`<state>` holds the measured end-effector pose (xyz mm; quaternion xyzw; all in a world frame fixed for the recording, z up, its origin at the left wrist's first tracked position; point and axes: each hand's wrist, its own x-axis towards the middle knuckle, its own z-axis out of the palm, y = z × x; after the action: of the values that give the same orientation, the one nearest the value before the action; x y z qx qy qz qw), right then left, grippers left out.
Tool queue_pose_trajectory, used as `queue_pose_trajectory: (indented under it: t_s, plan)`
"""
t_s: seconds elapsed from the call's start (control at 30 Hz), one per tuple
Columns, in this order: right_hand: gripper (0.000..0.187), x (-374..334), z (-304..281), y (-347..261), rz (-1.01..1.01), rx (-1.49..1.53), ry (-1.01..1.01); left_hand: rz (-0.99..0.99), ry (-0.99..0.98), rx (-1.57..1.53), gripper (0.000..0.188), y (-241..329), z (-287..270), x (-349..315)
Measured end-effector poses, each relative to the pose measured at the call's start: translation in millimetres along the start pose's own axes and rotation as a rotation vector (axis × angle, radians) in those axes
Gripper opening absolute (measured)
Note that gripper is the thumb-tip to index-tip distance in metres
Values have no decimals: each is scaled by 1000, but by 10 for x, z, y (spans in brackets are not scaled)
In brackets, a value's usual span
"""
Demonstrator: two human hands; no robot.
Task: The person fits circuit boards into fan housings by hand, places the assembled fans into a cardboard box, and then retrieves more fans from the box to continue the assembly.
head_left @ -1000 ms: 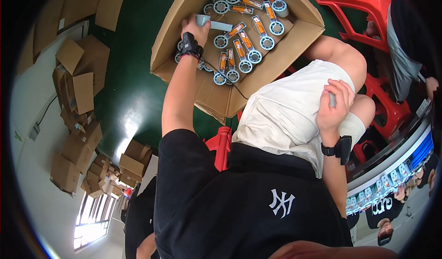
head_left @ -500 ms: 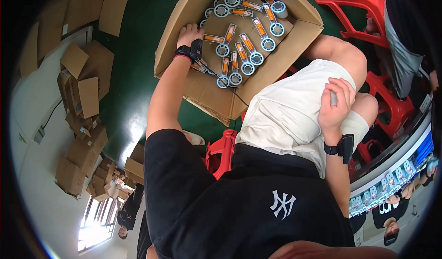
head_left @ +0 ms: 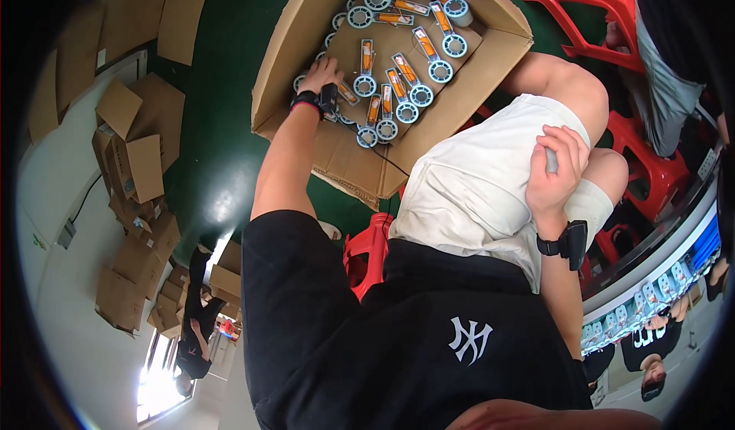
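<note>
In the head view, your cardboard box stands open in front of you, its left wall just beside your left hand. Along the box floor, a bare strip of cardboard lies beyond your fingers, toward the far left wall; on the right side, slanting rows of round-ended parts with orange middles take up the space. The box's right corner comes close to your bare leg, so there is little room on that side. Green floor lies open to the left of the box.

Your left hand is inside the box near the left wall, palm down with fingers partly bent, over a part with an orange middle that shows beside it. Whether you have hold of anything there is hidden from view. Your right hand is half curled; a small grey patch shows between thumb and fingers, and you cannot tell from here whether it is a held object.

Your left arm extends forward over the box's near edge, nearly straight. Your right forearm points up from below, its hand at your thigh.
</note>
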<state>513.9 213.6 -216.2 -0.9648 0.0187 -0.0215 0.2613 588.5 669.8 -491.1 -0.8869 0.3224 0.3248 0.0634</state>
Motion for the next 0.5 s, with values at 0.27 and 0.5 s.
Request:
queue_pose_trajectory:
  t_s: [0.27, 0.5]
  plan:
    - [12, 14, 11, 28, -3, -10, 11, -293, 101, -69, 27, 301, -58, -63]
    - [13, -16, -3, 21, -8, -13, 18, -232, 45, 199, 30, -22, -36, 97]
